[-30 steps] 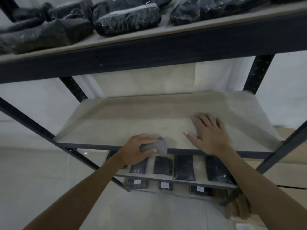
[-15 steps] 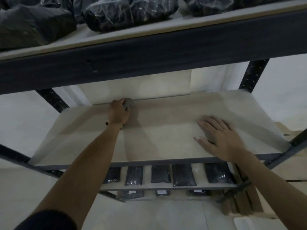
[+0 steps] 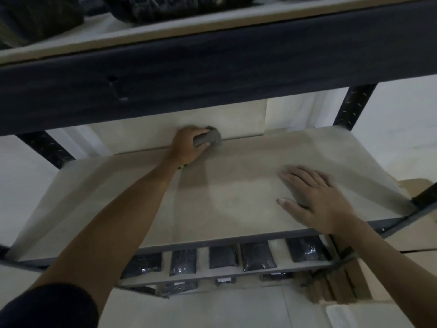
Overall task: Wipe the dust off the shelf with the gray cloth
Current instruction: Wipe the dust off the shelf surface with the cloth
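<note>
The pale board shelf [image 3: 236, 197] sits in a black metal rack at chest height. My left hand [image 3: 188, 146] is stretched to the shelf's back edge, near the wall, and grips the balled gray cloth [image 3: 209, 138], which rests on the board. My right hand [image 3: 309, 197] lies flat, fingers spread, on the right front part of the shelf and holds nothing.
A dark steel beam [image 3: 212, 74] of the upper shelf hangs just above my left arm, with black plastic-wrapped bundles [image 3: 165, 5] on top. A lower shelf holds several black packets [image 3: 257, 256]. Black uprights [image 3: 354, 102] stand at the back corners. Cardboard [image 3: 416, 245] is at the right.
My left hand carried the cloth from the shelf's front edge across to the back edge, then slightly right along it. My right hand stayed flat on the right side.
</note>
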`<state>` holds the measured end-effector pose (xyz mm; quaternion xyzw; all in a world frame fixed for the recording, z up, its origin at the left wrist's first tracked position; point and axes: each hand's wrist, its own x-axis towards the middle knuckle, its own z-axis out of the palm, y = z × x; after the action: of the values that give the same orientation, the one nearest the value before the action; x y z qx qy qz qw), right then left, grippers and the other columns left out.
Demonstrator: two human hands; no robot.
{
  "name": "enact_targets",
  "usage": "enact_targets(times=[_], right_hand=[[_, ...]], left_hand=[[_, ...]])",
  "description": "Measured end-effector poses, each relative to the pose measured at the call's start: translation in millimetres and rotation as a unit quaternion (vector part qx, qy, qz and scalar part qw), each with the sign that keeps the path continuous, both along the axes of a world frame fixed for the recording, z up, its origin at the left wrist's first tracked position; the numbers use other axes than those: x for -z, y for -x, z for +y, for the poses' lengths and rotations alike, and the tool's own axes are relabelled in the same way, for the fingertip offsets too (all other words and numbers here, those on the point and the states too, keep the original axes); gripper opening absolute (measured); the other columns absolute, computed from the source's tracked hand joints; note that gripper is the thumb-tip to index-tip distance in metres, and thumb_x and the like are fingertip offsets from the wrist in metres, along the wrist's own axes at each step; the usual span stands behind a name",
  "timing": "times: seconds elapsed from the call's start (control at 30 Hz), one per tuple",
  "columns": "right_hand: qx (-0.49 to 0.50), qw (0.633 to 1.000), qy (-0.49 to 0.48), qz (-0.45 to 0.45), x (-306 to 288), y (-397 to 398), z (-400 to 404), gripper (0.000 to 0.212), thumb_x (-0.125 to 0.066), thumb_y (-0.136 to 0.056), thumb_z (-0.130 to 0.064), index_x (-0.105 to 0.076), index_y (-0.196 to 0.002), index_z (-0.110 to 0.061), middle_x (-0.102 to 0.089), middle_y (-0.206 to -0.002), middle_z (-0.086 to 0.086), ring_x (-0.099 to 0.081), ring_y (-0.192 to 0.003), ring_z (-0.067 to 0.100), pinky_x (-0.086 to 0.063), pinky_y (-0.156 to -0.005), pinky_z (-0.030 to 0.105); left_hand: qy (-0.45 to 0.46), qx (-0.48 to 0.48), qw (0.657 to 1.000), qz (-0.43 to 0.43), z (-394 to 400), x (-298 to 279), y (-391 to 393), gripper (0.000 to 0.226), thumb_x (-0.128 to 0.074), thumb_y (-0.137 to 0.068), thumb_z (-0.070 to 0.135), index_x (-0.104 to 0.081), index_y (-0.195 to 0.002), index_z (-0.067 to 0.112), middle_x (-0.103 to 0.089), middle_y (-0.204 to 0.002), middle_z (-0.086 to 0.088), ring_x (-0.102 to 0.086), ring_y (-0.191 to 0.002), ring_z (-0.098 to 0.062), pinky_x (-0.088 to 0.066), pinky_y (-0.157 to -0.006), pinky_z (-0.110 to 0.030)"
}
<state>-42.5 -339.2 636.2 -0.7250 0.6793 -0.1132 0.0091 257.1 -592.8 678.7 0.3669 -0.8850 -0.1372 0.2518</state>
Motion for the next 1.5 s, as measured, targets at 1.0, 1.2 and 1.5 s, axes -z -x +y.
enact_targets(times=[1.0, 1.2, 1.5], right_hand=[[0.001, 1.0, -0.004, 0.005, -1, -1, 2, 0.071, -0.027, -0.097, -0.072, -0.029, -0.156, -0.033, -0.029, -0.164, -0.01, -0.021, -0.153, 0.012, -0.019, -0.123, 0.04], [-0.004, 1.0, 0.0, -0.003, 0, 0, 1, 0.07, -0.03, -0.097, -0.071, -0.03, -0.156, -0.033, -0.028, -0.164, -0.012, -0.019, -0.153, 0.01, -0.018, -0.123, 0.04], [-0.032, 0.999, -0.031, -0.017, -7, 7, 5, 0.075, -0.026, -0.095, -0.072, -0.029, -0.157, -0.03, -0.026, -0.165, -0.009, -0.015, -0.155, 0.011, -0.016, -0.126, 0.042]], left_hand=[[-0.08, 0.166, 0.982, -0.032, 49, 9, 33, 0.025, -0.072, -0.091, 0.022, -0.074, -0.109, 0.004, -0.068, -0.092, -0.005, -0.062, -0.087, -0.011, -0.045, -0.073, -0.022], [-0.019, 0.045, 0.999, -0.02, 11, -2, 53, 0.029, -0.071, -0.093, 0.017, -0.071, -0.114, -0.002, -0.071, -0.103, -0.024, -0.068, -0.098, -0.034, -0.048, -0.079, -0.036], [-0.074, 0.124, 0.989, -0.011, 76, 20, 34, 0.016, -0.067, -0.095, 0.018, -0.073, -0.109, 0.011, -0.064, -0.096, 0.015, -0.056, -0.088, 0.009, -0.041, -0.078, -0.01]])
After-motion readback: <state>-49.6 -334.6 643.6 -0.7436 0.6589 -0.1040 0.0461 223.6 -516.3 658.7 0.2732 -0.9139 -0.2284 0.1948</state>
